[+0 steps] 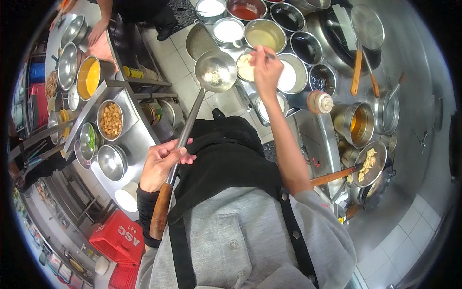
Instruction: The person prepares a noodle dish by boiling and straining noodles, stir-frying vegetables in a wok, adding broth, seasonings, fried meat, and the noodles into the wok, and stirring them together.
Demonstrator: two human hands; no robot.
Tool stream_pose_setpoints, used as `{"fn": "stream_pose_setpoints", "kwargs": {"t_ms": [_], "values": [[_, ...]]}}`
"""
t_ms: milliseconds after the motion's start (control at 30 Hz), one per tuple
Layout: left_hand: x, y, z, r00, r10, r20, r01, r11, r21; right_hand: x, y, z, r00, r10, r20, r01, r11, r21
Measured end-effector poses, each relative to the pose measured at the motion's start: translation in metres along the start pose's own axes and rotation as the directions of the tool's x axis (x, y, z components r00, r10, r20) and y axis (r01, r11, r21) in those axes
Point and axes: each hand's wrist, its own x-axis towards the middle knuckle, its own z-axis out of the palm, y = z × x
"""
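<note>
My left hand (166,164) is closed around the handle of a long ladle (195,113) with a wooden grip end. The ladle's round bowl is held up in front of me, left of the seasoning pots, with some pale crumbly bits in it. My right hand (268,72) grips a thin metal utensil, probably a spoon (250,47); its lower part is hidden. That hand is over the edge of a pot of pale yellow chopped stuff (245,68), beside a pot of white powder (287,76).
More seasoning pots surround my right hand, including red sauce (246,8) and dark liquid (306,47). A squeeze bottle (321,102) stands nearby. Right, a strainer (373,156) holds pale yellow pieces. Left, a counter carries a bowl of brown cubes (111,119); another person's hand (98,32) is beyond.
</note>
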Motion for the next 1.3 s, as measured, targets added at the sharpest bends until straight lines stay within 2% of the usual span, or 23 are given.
{"fn": "stream_pose_setpoints", "kwargs": {"t_ms": [200,433,633,767,833,867,900,933,967,1033,1067,1133,1200,1233,1267,1300], "values": [[-0.002,0.009,-0.006,0.999,-0.011,-0.038,0.014,0.998,0.057,0.062,0.062,0.057,0.999,0.022,0.031,-0.017,0.989,-0.146],[0.002,0.006,-0.016,0.997,0.006,-0.078,-0.007,1.000,-0.017,0.076,0.080,0.084,0.981,0.173,-0.089,-0.154,0.969,0.191],[0.024,0.013,-0.019,0.993,0.026,-0.112,-0.038,0.993,-0.108,0.067,0.074,0.064,0.946,0.314,-0.078,-0.220,0.799,0.559],[0.041,0.032,-0.014,0.992,0.051,-0.116,-0.060,0.995,-0.074,0.043,0.030,0.052,0.968,0.250,-0.029,-0.183,0.780,0.599],[0.048,0.037,-0.017,0.996,0.052,-0.066,-0.054,0.998,-0.041,0.026,-0.002,0.044,0.993,0.096,0.066,-0.110,0.955,0.275],[0.050,0.039,-0.018,0.997,0.068,-0.047,-0.070,0.996,-0.048,0.014,-0.019,0.039,0.990,0.040,0.135,-0.054,0.993,0.101],[0.049,0.041,-0.019,0.996,0.084,-0.027,-0.085,0.995,-0.054,0.001,-0.035,0.027,0.983,-0.111,0.144,0.122,0.990,-0.067],[0.047,0.045,-0.016,0.996,0.088,-0.018,-0.088,0.996,-0.033,-0.010,-0.052,0.006,0.949,-0.259,0.179,0.296,0.927,-0.231],[0.042,0.048,-0.011,0.996,0.086,-0.014,-0.087,0.996,-0.016,-0.020,-0.071,-0.017,0.888,-0.392,0.240,0.457,0.804,-0.380],[0.025,0.053,0.002,0.996,0.085,-0.002,-0.084,0.996,0.026,-0.054,-0.113,-0.070,0.906,-0.285,0.313,0.418,0.722,-0.552],[0.016,0.056,0.009,0.999,0.053,0.001,-0.053,0.994,0.095,-0.067,-0.111,-0.089,0.937,-0.205,0.285,0.340,0.727,-0.597],[-0.001,0.054,0.030,0.997,0.077,0.006,-0.077,0.990,0.120,-0.099,-0.077,-0.130,0.980,-0.046,0.193,0.168,0.714,-0.679],[-0.018,0.047,0.061,0.997,0.070,0.042,-0.075,0.990,0.119,-0.121,0.005,-0.159,0.969,0.006,0.248,0.158,0.756,-0.635],[-0.023,0.039,0.071,0.992,0.077,0.102,-0.089,0.988,0.124,-0.132,0.044,-0.167,0.988,0.094,0.126,-0.014,0.851,-0.524],[-0.029,0.034,0.085,0.986,0.066,0.155,-0.091,0.983,0.161,-0.139,0.044,-0.179,0.962,0.258,0.093,-0.176,0.839,-0.514],[-0.033,0.029,0.103,0.975,0.062,0.212,-0.105,0.975,0.195,-0.154,0.012,-0.192,0.967,0.255,-0.011,-0.231,0.859,-0.456]]}}
